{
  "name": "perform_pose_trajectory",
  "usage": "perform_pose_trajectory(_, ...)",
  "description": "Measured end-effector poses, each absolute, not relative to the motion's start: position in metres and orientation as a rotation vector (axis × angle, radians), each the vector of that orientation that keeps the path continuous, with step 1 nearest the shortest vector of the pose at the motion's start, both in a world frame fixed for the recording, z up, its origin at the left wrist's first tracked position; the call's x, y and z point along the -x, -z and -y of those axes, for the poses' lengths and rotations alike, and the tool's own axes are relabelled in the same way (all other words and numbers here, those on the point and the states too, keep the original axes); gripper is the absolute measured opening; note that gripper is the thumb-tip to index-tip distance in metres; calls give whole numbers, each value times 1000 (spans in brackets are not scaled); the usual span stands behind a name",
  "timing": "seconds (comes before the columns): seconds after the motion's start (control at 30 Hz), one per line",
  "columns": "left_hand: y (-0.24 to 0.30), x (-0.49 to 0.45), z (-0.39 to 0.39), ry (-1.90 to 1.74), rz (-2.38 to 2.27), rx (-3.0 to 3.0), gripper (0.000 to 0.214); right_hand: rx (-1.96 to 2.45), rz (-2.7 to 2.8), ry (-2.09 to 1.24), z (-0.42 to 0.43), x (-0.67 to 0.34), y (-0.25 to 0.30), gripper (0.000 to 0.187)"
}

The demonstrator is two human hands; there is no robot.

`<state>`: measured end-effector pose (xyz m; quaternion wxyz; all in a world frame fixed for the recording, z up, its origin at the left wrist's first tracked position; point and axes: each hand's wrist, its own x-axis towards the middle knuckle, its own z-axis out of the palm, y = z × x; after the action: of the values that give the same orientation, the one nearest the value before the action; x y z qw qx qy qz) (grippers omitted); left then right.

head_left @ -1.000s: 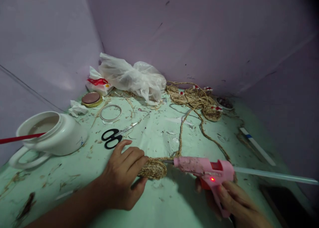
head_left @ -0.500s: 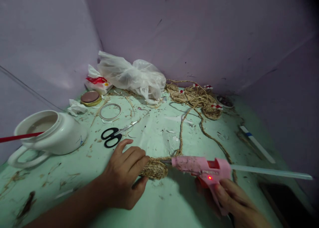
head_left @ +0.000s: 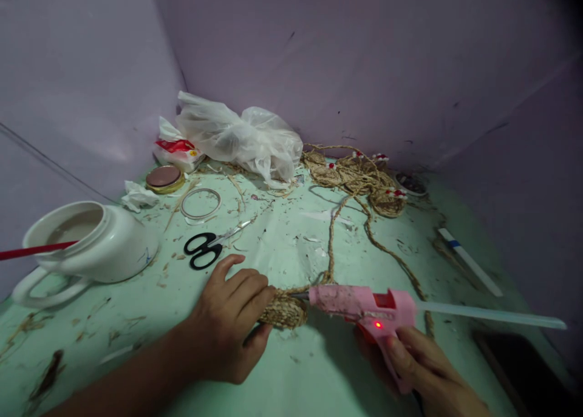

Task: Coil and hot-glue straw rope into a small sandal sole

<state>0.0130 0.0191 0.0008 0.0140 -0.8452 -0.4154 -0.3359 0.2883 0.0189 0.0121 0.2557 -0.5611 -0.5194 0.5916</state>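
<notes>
My left hand (head_left: 228,323) grips a small coiled disc of braided jute rope (head_left: 285,311) against the green table cover (head_left: 282,247), fingers curled over its left side. My right hand (head_left: 428,374) is closed on the handle of a pink hot glue gun (head_left: 364,308) with a red light lit. The gun's metal nozzle touches the right edge of the coil. A clear glue stick (head_left: 492,315) juts from the gun's back to the right. The braided rope (head_left: 332,241) runs from the coil away to a tangled heap (head_left: 355,177) at the back.
Black scissors (head_left: 204,250) lie just beyond my left hand. A white jug (head_left: 91,244) on its side holds a red stick at the left. A crumpled plastic bag (head_left: 241,138), a round tin lid (head_left: 164,178), a wire ring (head_left: 200,203) and a white pen (head_left: 469,261) lie about. Purple walls close in the back.
The glue gun and my right hand have shifted slightly to the left, closer against the coil. My left hand keeps its hold on the coil.
</notes>
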Motion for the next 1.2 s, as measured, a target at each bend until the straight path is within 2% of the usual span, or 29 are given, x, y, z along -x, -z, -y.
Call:
perform_pose_trajectory(0.63, 0, -11, -23, 1128, 1316, 2567, 28, 1480, 1323, -1644, -21, -294, -14, 52)
perform_pose_trajectory(1.2, 5, -5, -27, 1136, 1318, 2498, 35, 1441, 1266, -1640, -24, -286, -22, 54)
